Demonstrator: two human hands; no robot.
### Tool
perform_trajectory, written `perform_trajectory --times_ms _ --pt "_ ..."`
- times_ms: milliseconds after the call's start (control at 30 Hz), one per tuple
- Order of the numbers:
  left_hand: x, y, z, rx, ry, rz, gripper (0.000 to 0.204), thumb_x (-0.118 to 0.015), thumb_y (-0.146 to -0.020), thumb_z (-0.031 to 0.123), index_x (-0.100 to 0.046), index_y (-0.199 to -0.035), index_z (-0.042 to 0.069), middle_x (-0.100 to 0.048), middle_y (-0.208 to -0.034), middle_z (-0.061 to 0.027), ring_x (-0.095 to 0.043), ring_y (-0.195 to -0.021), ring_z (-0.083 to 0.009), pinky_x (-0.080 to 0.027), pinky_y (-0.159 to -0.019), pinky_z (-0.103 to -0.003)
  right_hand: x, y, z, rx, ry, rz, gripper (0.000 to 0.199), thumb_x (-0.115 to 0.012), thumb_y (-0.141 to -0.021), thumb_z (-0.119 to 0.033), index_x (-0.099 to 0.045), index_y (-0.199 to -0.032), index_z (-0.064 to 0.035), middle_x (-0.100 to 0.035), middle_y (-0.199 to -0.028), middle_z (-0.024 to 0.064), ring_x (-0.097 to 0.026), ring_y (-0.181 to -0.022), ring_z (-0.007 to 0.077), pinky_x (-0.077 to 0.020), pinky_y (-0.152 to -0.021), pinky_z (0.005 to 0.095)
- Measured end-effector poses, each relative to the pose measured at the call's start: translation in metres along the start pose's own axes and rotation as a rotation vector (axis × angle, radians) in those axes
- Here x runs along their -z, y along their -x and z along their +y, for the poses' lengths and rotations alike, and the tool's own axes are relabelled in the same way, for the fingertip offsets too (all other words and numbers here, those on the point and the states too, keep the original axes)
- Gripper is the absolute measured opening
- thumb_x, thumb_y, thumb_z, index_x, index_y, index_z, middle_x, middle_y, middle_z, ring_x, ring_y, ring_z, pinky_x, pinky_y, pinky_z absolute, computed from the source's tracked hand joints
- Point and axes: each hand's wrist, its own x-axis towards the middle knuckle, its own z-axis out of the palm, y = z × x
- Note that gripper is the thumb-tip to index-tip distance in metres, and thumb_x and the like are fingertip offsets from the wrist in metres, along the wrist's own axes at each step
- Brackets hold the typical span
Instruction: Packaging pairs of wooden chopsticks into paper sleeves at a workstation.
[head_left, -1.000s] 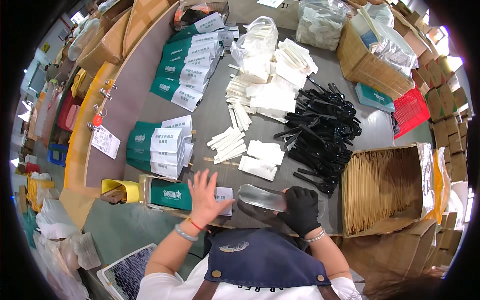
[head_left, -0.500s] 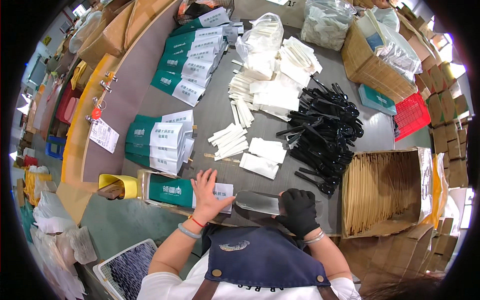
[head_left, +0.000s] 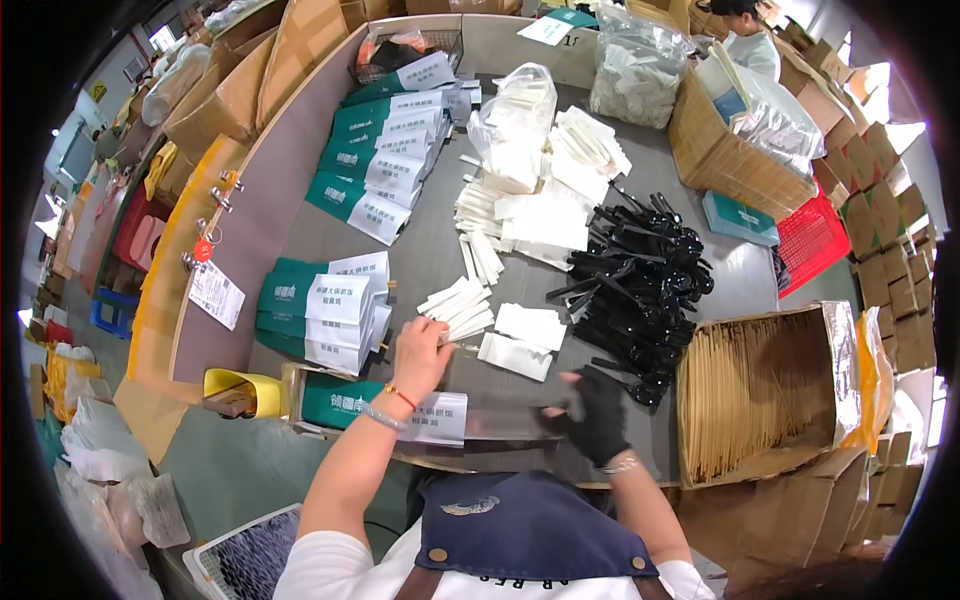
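Left hand (head_left: pixel 420 352): bare, fingers bent, tips at the near end of the slim packets (head_left: pixel 458 308); cannot tell if one is pinched.
Right hand (head_left: pixel 592 415): black-gloved, blurred, thumb and forefinger spread; cannot tell if anything is held.
Slim packets: white, fanned on the table (head_left: pixel 400 285), left of the flat packets (head_left: pixel 514 356).
Sleeves (head_left: pixel 338 196): white characters on green, dark characters on white.
Slip (head_left: pixel 215 296): fine print, too small to read.
Change: half a second ago the left hand lay over the nearest sleeve and the right gripped a clear bag, now not distinct.
Carton (head_left: pixel 843 350): packed with thin wooden sticks.
Clear bag at the back (head_left: pixel 540 90): white packets inside.
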Motion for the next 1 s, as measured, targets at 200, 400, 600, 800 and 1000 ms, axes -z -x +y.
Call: perform_trajectory --times_ms 200,400,600,800,1000 --pt "0.005 0.001 -0.022 0.006 0.062 -0.089 0.008 -0.072 -0.078 0.01 -0.068 -0.081 0.003 -0.064 -0.077 -0.013 -0.062 -0.072 -0.0322 -0.05 -0.066 -0.04 0.094 0.101 0.148 -0.458 0.21 0.502 0.038 -0.073 -0.082 -0.016 -0.059 -0.114 -0.0011 -0.059 -0.113 0.0142 -0.055 -0.107 0.0286 -0.0436 -0.096 0.0389" --pt "0.028 0.006 -0.016 0.248 0.252 -0.131 0.009 -0.073 -0.077 0.009 -0.07 -0.082 0.003 -0.068 -0.074 -0.0119 -0.067 -0.065 -0.0252 -0.052 -0.061 -0.034 0.151 0.115 0.168 -0.969 0.444 0.187 0.035 -0.064 -0.091 -0.019 -0.061 -0.118 0.0031 -0.065 -0.108 0.0182 -0.062 -0.102 0.0315 -0.0478 -0.09 0.0367" --pt "0.042 0.011 -0.02 0.293 0.206 -0.255 0.009 -0.074 -0.073 0.011 -0.072 -0.081 0.007 -0.068 -0.075 -0.0103 -0.067 -0.068 -0.0227 -0.053 -0.065 -0.033 0.14 0.135 0.208 -0.739 0.48 0.355 0.024 -0.058 -0.092 -0.015 -0.062 -0.107 0.0029 -0.066 -0.101 0.0186 -0.063 -0.095 0.033 -0.049 -0.085 0.037" --pt "0.048 0.013 -0.013 0.247 0.159 -0.293 0.008 -0.074 -0.073 0.011 -0.071 -0.079 0.007 -0.066 -0.081 -0.0106 -0.066 -0.069 -0.025 -0.053 -0.066 -0.034 0.146 0.111 0.182 -1.081 0.304 0.296 0.019 -0.051 -0.097 -0.011 -0.056 -0.112 0.0014 -0.061 -0.102 0.0162 -0.061 -0.094 0.0293 -0.0474 -0.084 0.0355" --pt "0.026 0.016 -0.011 0.156 0.181 -0.205 0.006 -0.072 -0.075 0.008 -0.068 -0.078 0.005 -0.063 -0.077 -0.0098 -0.061 -0.064 -0.0237 -0.048 -0.059 -0.034 0.132 0.145 0.219 -0.496 0.725 0.866 0.014 -0.047 -0.099 -0.009 -0.054 -0.107 -0.0004 -0.055 -0.088 0.0038 -0.051 -0.08 0.0175 -0.0436 -0.071 0.0325"
